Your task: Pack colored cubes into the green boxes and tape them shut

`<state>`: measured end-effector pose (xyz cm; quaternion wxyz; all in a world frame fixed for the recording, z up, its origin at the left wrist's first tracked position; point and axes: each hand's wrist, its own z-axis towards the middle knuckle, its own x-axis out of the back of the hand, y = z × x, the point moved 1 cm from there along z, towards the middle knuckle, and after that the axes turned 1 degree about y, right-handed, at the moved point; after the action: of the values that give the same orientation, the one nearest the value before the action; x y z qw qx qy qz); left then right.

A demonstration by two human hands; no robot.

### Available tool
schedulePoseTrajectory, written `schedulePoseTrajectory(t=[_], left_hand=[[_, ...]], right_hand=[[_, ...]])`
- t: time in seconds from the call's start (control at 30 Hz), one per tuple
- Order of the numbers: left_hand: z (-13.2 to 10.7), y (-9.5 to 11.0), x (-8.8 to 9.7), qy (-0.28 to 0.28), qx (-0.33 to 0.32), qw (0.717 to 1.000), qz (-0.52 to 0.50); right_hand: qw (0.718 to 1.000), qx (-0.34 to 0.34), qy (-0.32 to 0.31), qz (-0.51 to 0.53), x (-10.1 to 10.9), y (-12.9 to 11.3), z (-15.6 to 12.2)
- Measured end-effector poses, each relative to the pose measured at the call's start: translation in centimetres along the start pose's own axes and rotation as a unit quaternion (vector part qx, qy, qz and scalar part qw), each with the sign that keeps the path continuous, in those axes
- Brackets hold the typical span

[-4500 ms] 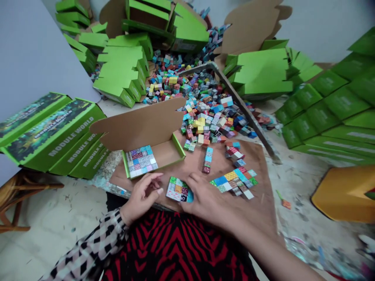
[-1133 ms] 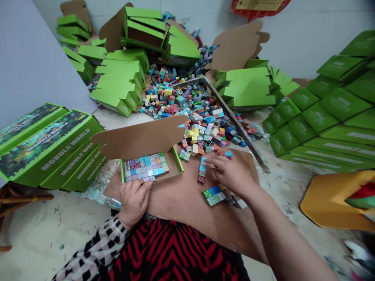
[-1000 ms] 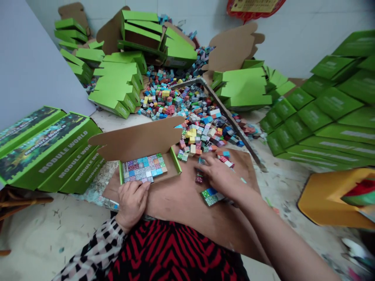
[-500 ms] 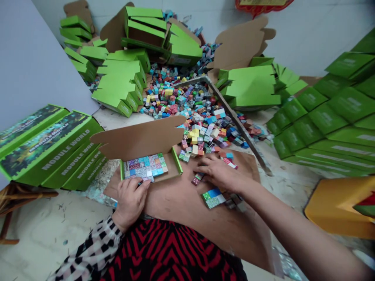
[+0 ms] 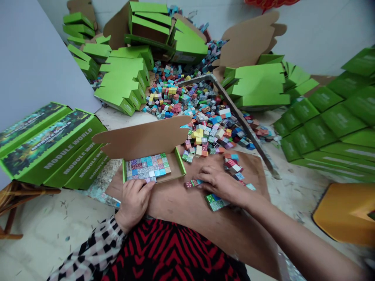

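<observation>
An open green box (image 5: pixel 178 162) with a raised brown lid lies on a brown cardboard board (image 5: pixel 187 203) across my lap. Small patterned cubes fill its left part. My left hand (image 5: pixel 133 201) rests at the box's near edge, fingers curled against it. My right hand (image 5: pixel 218 183) lies palm down on the board with its fingers on a short row of cubes (image 5: pixel 191 182). A flat block of joined cubes (image 5: pixel 215 202) lies just under that wrist. More loose cubes (image 5: pixel 233 164) sit beyond the hand.
A big heap of coloured cubes (image 5: pixel 199 105) spreads behind the board. Folded green boxes (image 5: pixel 125 78) are piled at the back, with closed boxes (image 5: pixel 55 144) at left and more boxes (image 5: pixel 325 117) at right. An orange stool (image 5: pixel 342 210) stands at right.
My right hand has slid the short row of cubes left and toward me, turning it from upright to lying across the board. The box gained cubes since the earliest frame. The left hand stays at the box.
</observation>
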<state>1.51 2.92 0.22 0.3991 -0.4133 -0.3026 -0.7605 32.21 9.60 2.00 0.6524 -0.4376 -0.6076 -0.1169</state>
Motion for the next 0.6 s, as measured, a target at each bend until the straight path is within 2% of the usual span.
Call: schedulePoseTrajectory(t=[0.23, 0.3, 0.4, 0.5, 0.6], left_hand=[[-0.1, 0.0, 0.0, 0.001, -0.001, 1.000, -0.013], [-0.1, 0.0, 0.0, 0.005, -0.003, 1.000, -0.019], [0.0, 0.0, 0.3, 0.004, 0.001, 0.999, -0.033], [0.4, 0.0, 0.9, -0.003, 0.013, 0.999, -0.042], [0.8, -0.2, 1.4, -0.021, 0.038, 0.998, -0.054]], right_hand=[[0.990, 0.019, 0.017, 0.137, 1.3, -3.3, 1.0], [0.995, 0.026, 0.038, 0.092, 2.2, -4.5, 2.0], [0.997, 0.021, 0.052, -0.051, 3.4, -5.9, 4.1], [0.984, 0.000, 0.012, -0.180, 4.1, -7.2, 6.2], [0.969, 0.000, -0.049, -0.243, 4.6, -8.5, 7.6]])
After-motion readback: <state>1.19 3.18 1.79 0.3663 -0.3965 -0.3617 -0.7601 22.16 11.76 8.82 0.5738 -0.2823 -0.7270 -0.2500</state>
